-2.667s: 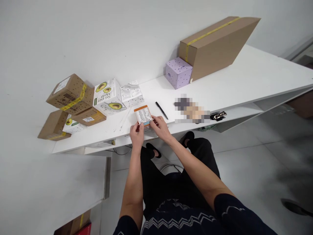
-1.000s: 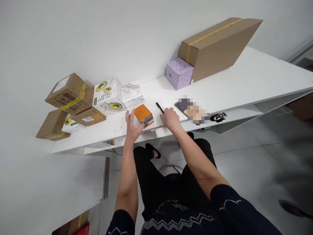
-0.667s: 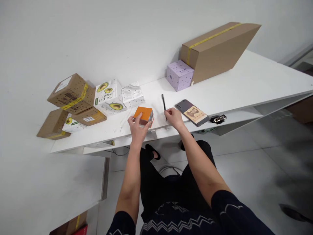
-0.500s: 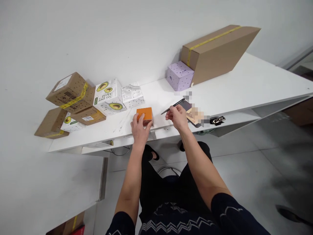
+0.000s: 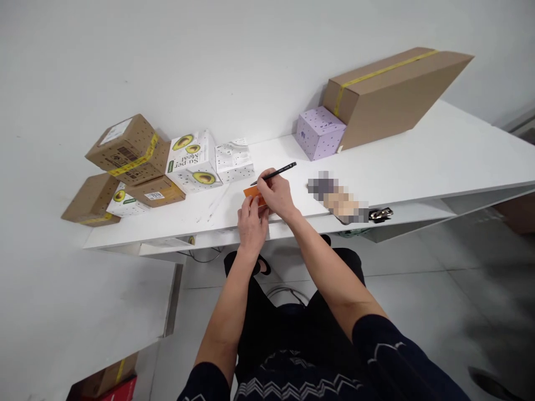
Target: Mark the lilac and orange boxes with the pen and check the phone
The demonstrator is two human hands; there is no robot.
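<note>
A small orange box sits near the front edge of the white shelf. My left hand grips it from the near side, fingertips on its top. Over the box's right part is my right hand, closed around a dark pencil that slants up to the right. Much of the box is hidden by both hands.
Printed boxes and brown cartons stand at the left, with a white dotted box beside them. A purple box touches a large carton. Right of my hands lie a blurred item and a metallic clip.
My right hand has moved left with the pencil and is now at the orange box. The whole view has shifted slightly, and the orange box is now more covered.
</note>
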